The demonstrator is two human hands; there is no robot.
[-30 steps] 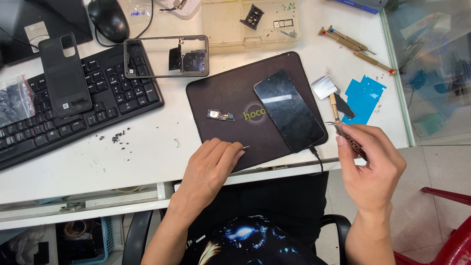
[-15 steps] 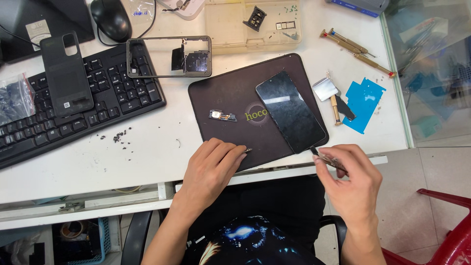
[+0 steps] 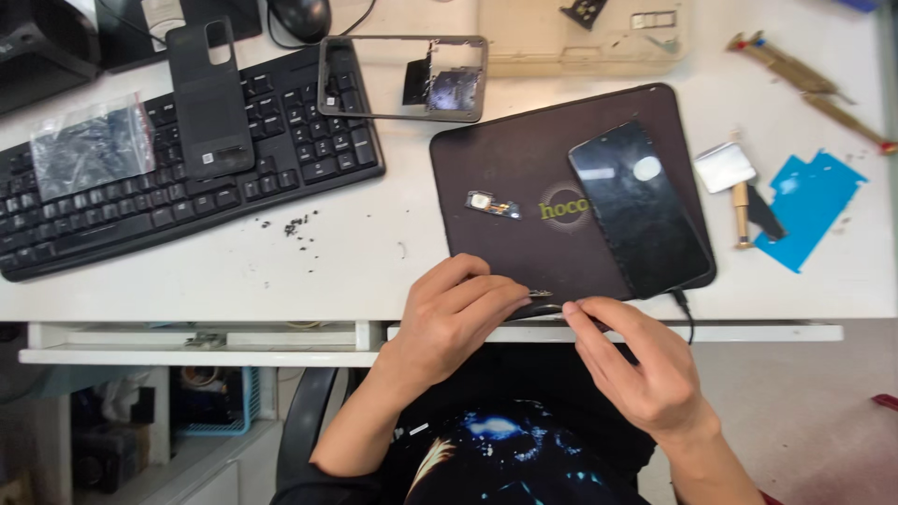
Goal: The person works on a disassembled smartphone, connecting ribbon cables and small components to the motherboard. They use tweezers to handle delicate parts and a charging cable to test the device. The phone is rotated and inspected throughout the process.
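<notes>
My left hand (image 3: pixel 458 318) rests at the table's front edge, its fingers pinched on a small metal part (image 3: pixel 539 294). Just to its right, my right hand (image 3: pixel 641 374) pinches a thin dark tool (image 3: pixel 554 310) whose tip reaches toward the left fingers. Both hands meet at the near edge of a dark work mat (image 3: pixel 505 159). A black phone (image 3: pixel 641 210) lies screen up on the mat's right side, with a black cable (image 3: pixel 686 309) leaving its near end. On the mat's left lies a small flat component (image 3: pixel 493 204).
A black keyboard (image 3: pixel 281 168) at the left carries a dark phone back cover (image 3: pixel 210 98) and a plastic bag (image 3: pixel 89 145). A phone frame (image 3: pixel 402 79), a mouse (image 3: pixel 299 17) and a beige tray (image 3: pixel 580 47) lie behind. At the right are brass tools (image 3: pixel 804 70), a scraper (image 3: pixel 739 187) and blue film (image 3: pixel 809 206).
My right hand has come down and left from beside the phone to the mat's front edge, bringing the thin tool up to my left fingers. My left hand has stayed put.
</notes>
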